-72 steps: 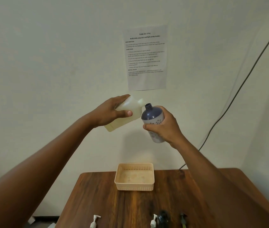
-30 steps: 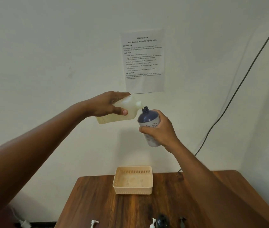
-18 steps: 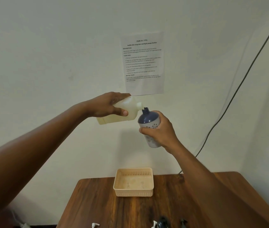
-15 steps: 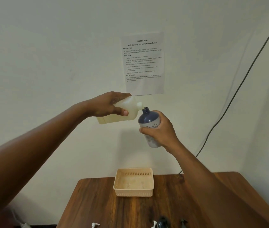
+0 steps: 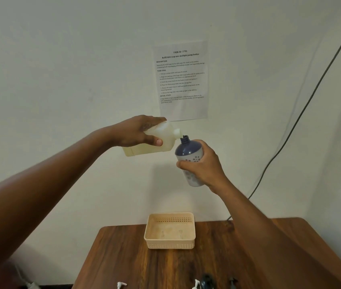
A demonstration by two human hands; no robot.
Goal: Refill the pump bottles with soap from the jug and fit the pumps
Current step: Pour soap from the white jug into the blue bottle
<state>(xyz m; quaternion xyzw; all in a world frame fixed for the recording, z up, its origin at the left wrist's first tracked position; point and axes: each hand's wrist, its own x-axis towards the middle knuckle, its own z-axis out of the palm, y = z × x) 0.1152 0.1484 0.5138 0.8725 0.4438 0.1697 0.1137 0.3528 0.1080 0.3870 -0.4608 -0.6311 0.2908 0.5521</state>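
- Since half a second ago, barely shifted: jug [image 5: 155, 140] and bottle [image 5: 190, 157] at the same height against the wall, jug spout still right at the bottle's open neck.
- Compared with the earliest frame, jug tipped flatter, close to level, spout lower.
- Left hand [image 5: 142, 132] wrapped around the jug's upper body, thumb pressed on its near side.
- Right hand [image 5: 204, 165] gripping the blue-topped bottle around its middle, held upright, slightly tilted.
- Both held well above the table [image 5: 123, 257].
- Below: beige basket [image 5: 170, 245] at the table's far edge.
- Along the near edge: two white pumps [image 5: 121, 284] [image 5: 196, 284], a dark bottle top [image 5: 206, 283], partly cut off.
- On the wall: printed sheet [image 5: 183, 80] behind the jug, black cable [image 5: 302, 109] to the right.
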